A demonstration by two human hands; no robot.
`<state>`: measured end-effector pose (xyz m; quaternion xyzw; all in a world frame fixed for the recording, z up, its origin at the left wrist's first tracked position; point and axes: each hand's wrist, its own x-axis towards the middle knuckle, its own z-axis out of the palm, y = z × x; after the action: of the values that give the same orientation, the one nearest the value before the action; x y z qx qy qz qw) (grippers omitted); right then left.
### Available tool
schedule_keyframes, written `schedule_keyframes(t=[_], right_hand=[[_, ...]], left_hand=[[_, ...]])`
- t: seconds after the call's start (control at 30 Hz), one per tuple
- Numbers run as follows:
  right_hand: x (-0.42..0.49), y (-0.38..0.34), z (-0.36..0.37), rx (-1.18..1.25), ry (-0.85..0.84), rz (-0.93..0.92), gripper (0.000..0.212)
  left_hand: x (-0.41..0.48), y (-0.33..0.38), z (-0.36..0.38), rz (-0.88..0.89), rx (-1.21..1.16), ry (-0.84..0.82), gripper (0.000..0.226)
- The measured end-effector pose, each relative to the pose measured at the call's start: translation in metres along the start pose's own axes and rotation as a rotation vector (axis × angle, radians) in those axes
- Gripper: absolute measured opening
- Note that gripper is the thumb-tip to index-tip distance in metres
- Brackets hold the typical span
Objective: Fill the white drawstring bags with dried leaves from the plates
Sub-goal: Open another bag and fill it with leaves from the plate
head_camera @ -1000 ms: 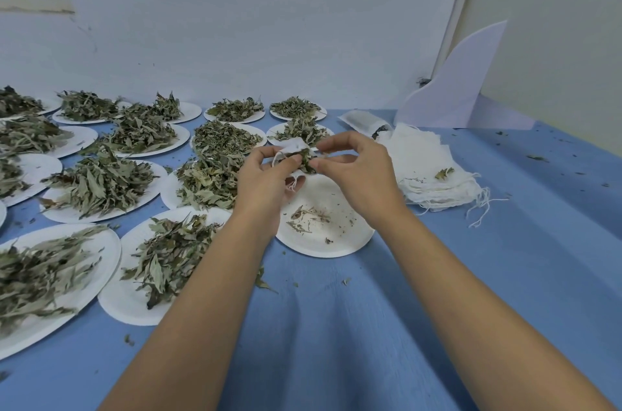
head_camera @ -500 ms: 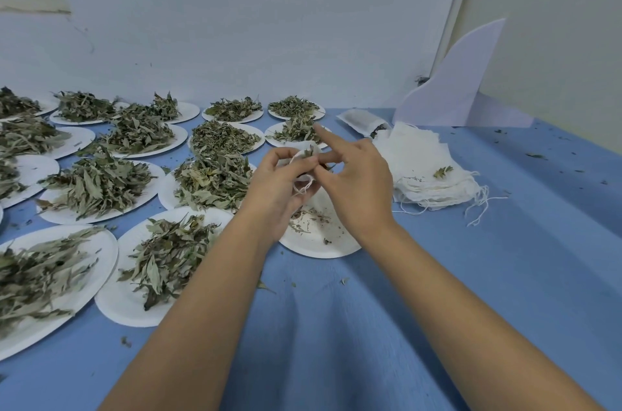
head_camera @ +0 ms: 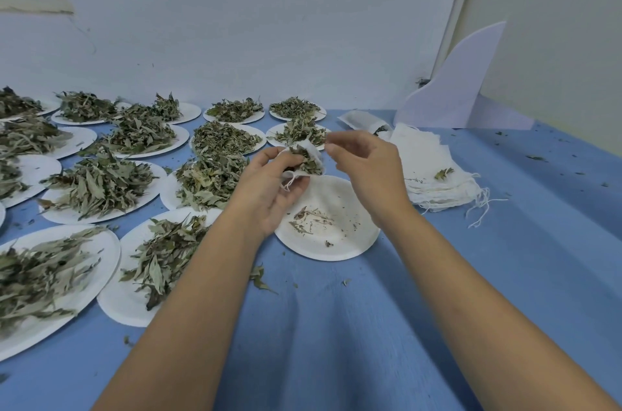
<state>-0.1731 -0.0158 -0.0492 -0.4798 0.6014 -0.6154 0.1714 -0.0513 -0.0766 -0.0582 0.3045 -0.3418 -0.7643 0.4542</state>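
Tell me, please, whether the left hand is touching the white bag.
Touching. The head view shows the left hand with its fingers curled round the white bag.

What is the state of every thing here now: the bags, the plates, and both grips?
held bag: mouth open, leaves inside, above the near plate.
left grip: holds the held bag.
right grip: fingertips at the bag's rim; whether they pinch it, cannot tell.
near plate: almost empty, only crumbs.
other plates: heaped with dried leaves.
bag stack: flat, unfilled, strings loose.
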Motion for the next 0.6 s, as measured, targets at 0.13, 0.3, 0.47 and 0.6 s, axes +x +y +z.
schedule_keyframes(t=[0.13, 0.3, 0.47, 0.6], right_hand=[[-0.001, -0.001, -0.003, -0.104, -0.104, 0.031, 0.003], [-0.003, -0.008, -0.002, -0.415, -0.07, -0.14, 0.006], [-0.003, -0.012, 0.003, -0.377, -0.006, -0.059, 0.01], [-0.001, -0.017, 0.001, 0.131, -0.208, 0.238, 0.024]], left_hand=[[-0.001, 0.0, -0.001, -0.003, 0.063, -0.015, 0.018], [-0.001, -0.003, 0.0, 0.047, 0.121, -0.047, 0.021], [-0.005, -0.006, 0.001, 0.29, 0.414, 0.049, 0.02], [-0.006, -0.01, 0.003, 0.631, 0.925, 0.263, 0.018]])
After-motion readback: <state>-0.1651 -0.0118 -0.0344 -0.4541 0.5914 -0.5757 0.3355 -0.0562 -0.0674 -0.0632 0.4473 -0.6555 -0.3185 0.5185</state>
